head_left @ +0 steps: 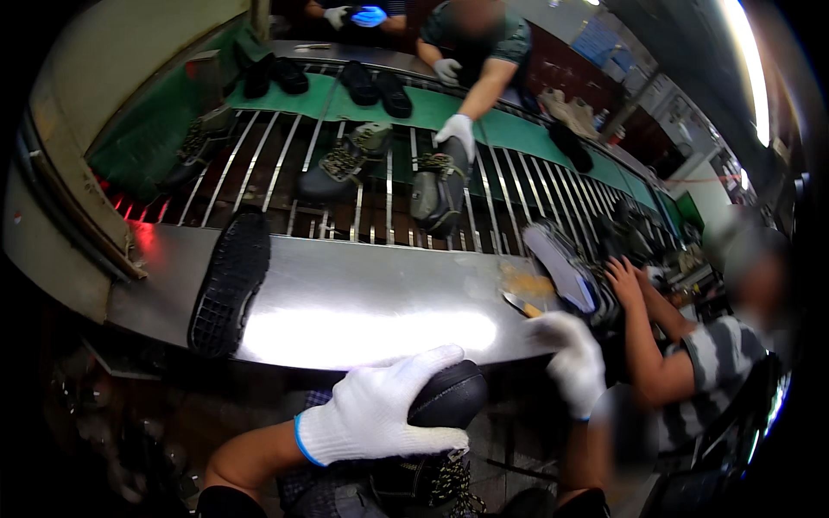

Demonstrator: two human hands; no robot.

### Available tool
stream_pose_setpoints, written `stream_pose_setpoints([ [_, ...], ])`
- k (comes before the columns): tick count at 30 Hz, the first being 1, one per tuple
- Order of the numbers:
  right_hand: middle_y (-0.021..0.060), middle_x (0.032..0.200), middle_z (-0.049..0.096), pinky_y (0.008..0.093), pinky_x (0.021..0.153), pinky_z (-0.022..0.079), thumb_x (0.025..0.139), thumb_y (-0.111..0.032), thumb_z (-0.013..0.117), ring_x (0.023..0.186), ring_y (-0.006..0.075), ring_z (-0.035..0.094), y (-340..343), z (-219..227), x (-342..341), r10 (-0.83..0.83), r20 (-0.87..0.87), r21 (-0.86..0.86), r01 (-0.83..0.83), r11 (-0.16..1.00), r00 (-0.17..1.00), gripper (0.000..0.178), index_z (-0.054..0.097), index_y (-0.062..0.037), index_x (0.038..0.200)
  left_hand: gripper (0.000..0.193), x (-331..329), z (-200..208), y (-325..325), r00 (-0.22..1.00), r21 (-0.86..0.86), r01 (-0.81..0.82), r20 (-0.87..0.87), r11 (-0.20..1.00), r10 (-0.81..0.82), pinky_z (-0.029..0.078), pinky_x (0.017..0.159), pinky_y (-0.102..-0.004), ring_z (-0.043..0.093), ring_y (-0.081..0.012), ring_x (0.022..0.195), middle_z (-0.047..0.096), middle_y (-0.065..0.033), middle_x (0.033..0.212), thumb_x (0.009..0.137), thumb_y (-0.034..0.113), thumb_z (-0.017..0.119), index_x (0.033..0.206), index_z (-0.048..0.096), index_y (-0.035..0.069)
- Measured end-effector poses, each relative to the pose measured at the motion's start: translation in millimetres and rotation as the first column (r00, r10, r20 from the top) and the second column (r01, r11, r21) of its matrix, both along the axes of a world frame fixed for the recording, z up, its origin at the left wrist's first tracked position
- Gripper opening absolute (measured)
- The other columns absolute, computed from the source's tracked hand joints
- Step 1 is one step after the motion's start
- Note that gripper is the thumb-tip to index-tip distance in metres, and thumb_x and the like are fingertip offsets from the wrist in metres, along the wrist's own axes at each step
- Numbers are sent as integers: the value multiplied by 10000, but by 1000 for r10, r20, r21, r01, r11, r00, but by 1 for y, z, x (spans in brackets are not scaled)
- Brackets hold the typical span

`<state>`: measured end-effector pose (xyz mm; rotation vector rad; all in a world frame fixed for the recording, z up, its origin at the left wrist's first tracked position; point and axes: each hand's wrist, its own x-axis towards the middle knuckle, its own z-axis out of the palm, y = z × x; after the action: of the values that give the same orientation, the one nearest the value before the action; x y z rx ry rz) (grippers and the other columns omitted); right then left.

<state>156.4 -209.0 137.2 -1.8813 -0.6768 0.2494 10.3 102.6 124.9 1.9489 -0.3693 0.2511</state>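
My left hand (380, 410), in a white knit glove with a blue cuff edge, is closed around the toe of a black work shoe (447, 395). The shoe lies low in front of me, its yellow-and-black laces toward my body. My right hand (572, 363), also gloved in white, is raised over the bench's near edge, apart from the shoe. Motion smears its fingers, so I cannot make out their pose or anything in them. Just beyond it, a small tool with a yellowish handle (522, 304) rests on the metal bench (363, 293).
A black treaded sole (229, 285) lies on the bench's left. Beyond runs a slatted roller conveyor (509, 194) carrying grey-and-black shoes (345, 161). Across it, a person's gloved hand (456, 135) touches another shoe (439, 192). A co-worker's hands (626, 281) work at right, beside a pale insole-like piece (561, 268).
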Motion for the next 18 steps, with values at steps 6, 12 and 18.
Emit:
stream_pose_setpoints([
  [6, 185, 1307, 695, 405, 1050, 530, 684, -558, 966, 1188, 304, 690, 64, -20, -61, 241, -45, -30, -242, 970, 970, 1009, 611, 35, 1420, 923, -64, -88, -4, 995, -375, 37, -69, 926, -67, 579, 1057, -386, 709, -346, 1227, 617, -278, 1426, 826, 312, 935, 1536, 460, -37],
  [12, 150, 1166, 736, 381, 965, 550, 664, -530, 979, 1064, 274, 720, 78, -13, -68, 416, -45, -91, -418, 904, 908, 885, 695, 11, 1304, 675, -108, -131, -5, 839, 103, -341, 481, 934, 254, 661, 697, -336, 754, -281, 894, 625, -206, 1377, 790, 104, 847, 1404, 569, 75],
  [18, 138, 1115, 740, 380, 904, 562, 650, -514, 986, 997, 272, 727, 108, 9, -70, 537, -23, -208, -530, 822, 843, 856, 707, 2, 1274, 344, -53, -79, 1, 588, -75, -421, 736, 904, 335, 647, 662, -324, 757, -257, 855, 714, -134, 1167, 934, 178, 758, 1252, 677, 77],
])
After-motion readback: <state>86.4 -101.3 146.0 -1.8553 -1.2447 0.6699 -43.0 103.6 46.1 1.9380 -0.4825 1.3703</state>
